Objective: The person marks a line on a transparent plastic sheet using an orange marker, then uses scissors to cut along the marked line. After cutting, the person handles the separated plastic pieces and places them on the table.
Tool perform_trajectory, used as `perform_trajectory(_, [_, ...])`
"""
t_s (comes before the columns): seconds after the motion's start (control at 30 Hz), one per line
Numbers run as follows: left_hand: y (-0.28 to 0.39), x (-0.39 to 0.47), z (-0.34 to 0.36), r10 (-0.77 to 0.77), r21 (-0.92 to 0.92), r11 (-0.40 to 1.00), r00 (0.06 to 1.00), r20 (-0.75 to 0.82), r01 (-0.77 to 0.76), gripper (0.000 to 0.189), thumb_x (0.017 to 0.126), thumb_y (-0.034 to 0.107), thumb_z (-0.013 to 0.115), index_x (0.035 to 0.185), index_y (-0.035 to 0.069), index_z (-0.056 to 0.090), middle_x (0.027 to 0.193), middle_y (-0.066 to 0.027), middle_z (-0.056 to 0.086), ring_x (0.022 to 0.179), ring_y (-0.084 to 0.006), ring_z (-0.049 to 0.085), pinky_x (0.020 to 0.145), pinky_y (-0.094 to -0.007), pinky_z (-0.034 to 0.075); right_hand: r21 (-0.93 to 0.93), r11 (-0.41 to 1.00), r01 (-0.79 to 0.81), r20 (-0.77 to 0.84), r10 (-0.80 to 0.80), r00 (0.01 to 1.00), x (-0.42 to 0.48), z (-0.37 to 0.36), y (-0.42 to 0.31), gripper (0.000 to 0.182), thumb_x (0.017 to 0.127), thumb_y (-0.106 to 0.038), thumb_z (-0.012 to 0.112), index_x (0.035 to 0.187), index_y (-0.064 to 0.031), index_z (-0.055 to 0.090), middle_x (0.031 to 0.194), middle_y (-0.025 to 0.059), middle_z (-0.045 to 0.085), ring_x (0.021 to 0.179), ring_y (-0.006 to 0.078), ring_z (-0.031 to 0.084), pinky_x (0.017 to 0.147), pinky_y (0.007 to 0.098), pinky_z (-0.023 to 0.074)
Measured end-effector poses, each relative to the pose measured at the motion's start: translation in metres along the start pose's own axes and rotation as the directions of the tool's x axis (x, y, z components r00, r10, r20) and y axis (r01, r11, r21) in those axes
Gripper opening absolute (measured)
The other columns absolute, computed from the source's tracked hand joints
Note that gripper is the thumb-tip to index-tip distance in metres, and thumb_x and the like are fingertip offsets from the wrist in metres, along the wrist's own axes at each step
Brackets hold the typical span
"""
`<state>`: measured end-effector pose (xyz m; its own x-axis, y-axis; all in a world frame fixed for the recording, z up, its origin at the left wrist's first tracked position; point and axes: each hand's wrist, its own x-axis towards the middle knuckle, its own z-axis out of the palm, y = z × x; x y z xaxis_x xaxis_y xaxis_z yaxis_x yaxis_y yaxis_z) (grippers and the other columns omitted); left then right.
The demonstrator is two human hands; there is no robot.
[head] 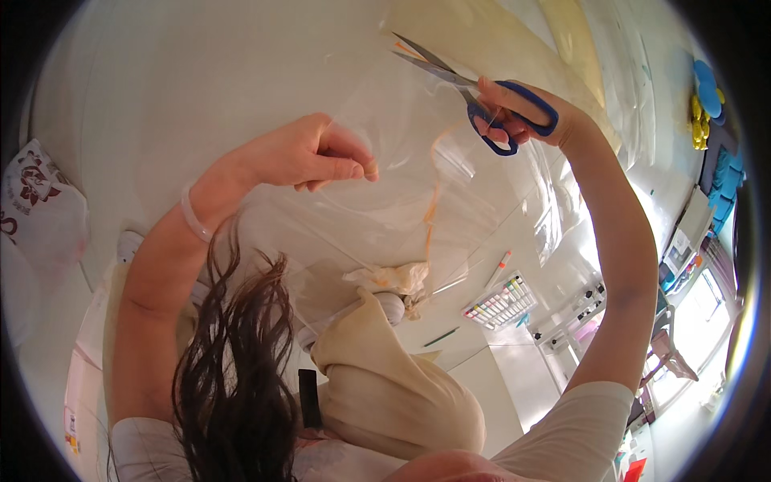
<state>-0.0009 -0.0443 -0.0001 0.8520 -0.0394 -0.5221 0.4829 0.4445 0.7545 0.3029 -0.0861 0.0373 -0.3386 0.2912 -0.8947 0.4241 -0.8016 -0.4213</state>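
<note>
My right hand (524, 111) holds a pair of scissors (446, 73) by its blue handles, thumb through one loop and fingers in the other. The blades point to the upper left and stand apart, with a short orange strip (409, 51) visible between them. Clear plastic sheeting (458, 162) spreads around and below the scissors, glossy and creased. A thin orange line (432, 199) runs down it; whether it is drawn or a loose thread, I cannot tell. My left hand (337, 153) pinches the sheeting between thumb and curled fingers, left of the scissors.
A crumpled pale wad (388, 277) lies by my foot. Beyond it are a tray of marker pens (500, 301), a loose marker (499, 269) and a dark green pencil (441, 337) on the floor. A white printed plastic bag (42, 193) sits at far left. Long hair hangs in front.
</note>
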Motion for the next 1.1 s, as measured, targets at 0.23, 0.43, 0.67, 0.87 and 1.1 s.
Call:
perform_trajectory(0.23, [-0.009, -0.003, -0.002, -0.008, -0.033, 0.999, 1.000, 0.010, 0.009, 0.021, 0.084, 0.018, 0.058, 0.094, 0.002, 0.068, 0.053, 0.0020, 0.048, 0.043, -0.0067, 0.040, 0.041, -0.0230, 0.034, -0.108, 0.984, 0.141, -0.133, -0.155, 0.979, 0.002, 0.009, 0.015, 0.057, 0.085, -0.057, 0.050, 0.055, -0.0081, 0.048, 0.047, -0.0029, 0.038, 0.045, 0.0065, 0.035, 0.043, 0.0224, 0.0251])
perform_trajectory(0.43, [-0.002, -0.002, 0.003, -0.002, -0.040, 0.999, 1.000, 0.030, 0.003, 0.021, 0.084, 0.018, 0.057, 0.094, 0.002, 0.068, 0.053, 0.0021, 0.048, 0.043, -0.0067, 0.040, 0.041, -0.0229, 0.034, -0.167, 0.977, 0.130, -0.046, -0.140, 0.989, 0.007, 0.004, 0.001, 0.059, 0.086, -0.061, 0.044, 0.060, -0.0084, 0.050, 0.050, -0.0023, 0.043, 0.046, 0.0064, 0.037, 0.043, 0.0220, 0.0265])
perform_trajectory(0.67, [-0.003, -0.004, 0.001, -0.012, -0.041, 0.999, 1.000, 0.010, 0.012, 0.020, 0.084, 0.018, 0.058, 0.094, 0.002, 0.068, 0.056, 0.0023, 0.050, 0.045, -0.0069, 0.041, 0.041, -0.0236, 0.035, -0.154, 0.969, 0.194, -0.082, -0.209, 0.975, 0.016, 0.005, 0.016, 0.057, 0.085, -0.061, 0.047, 0.059, -0.0093, 0.048, 0.050, -0.0027, 0.040, 0.046, 0.0067, 0.035, 0.043, 0.0223, 0.0255])
perform_trajectory(0.87, [-0.011, -0.005, 0.008, -0.034, -0.048, 0.998, 0.999, 0.006, 0.035, 0.021, 0.084, 0.017, 0.059, 0.093, 0.001, 0.067, 0.062, 0.0005, 0.056, 0.046, -0.0069, 0.041, 0.043, -0.0236, 0.037, -0.041, 0.982, 0.183, -0.092, -0.186, 0.978, 0.018, 0.023, -0.001, 0.057, 0.085, -0.057, 0.051, 0.053, -0.0102, 0.044, 0.047, -0.0029, 0.037, 0.046, 0.0067, 0.034, 0.044, 0.0228, 0.0242])
perform_trajectory(1.1, [-0.016, -0.018, 0.018, -0.063, -0.056, 0.996, 0.998, 0.006, 0.064, 0.021, 0.084, 0.017, 0.058, 0.095, 0.002, 0.067, 0.060, 0.0027, 0.051, 0.048, -0.0072, 0.041, 0.044, -0.0233, 0.037, -0.162, 0.968, 0.193, -0.172, -0.220, 0.960, 0.025, 0.031, 0.007, 0.055, 0.088, -0.050, 0.051, 0.052, -0.0094, 0.042, 0.048, -0.0022, 0.038, 0.048, 0.0063, 0.036, 0.045, 0.0226, 0.0261])
